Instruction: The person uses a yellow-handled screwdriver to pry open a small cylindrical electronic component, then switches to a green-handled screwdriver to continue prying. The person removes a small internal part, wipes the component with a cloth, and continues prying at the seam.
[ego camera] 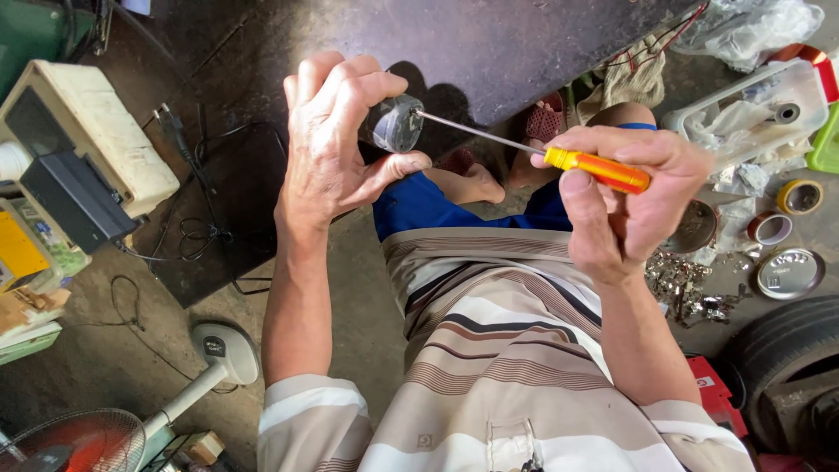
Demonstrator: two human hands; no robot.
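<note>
- The left hand (pixel 328 144) is wrapped around a small round metal part (pixel 391 124), thumb below and fingers curled over its top, held up in the middle of the view above the lap.
- That part looks rigid, light and smooth-sided, so I judge a grip around its rim holds best.
- The right hand (pixel 634 197) is closed on the orange-and-yellow handle of a screwdriver (pixel 594 168), to the right.
- Its thin shaft reaches left, the tip touching the part's right face, just beside the left thumb.

The screwdriver (pixel 597 168) has an orange and yellow handle, the shirt (pixel 507 350) brown, white and beige stripes, the shorts (pixel 419 205) blue.
</note>
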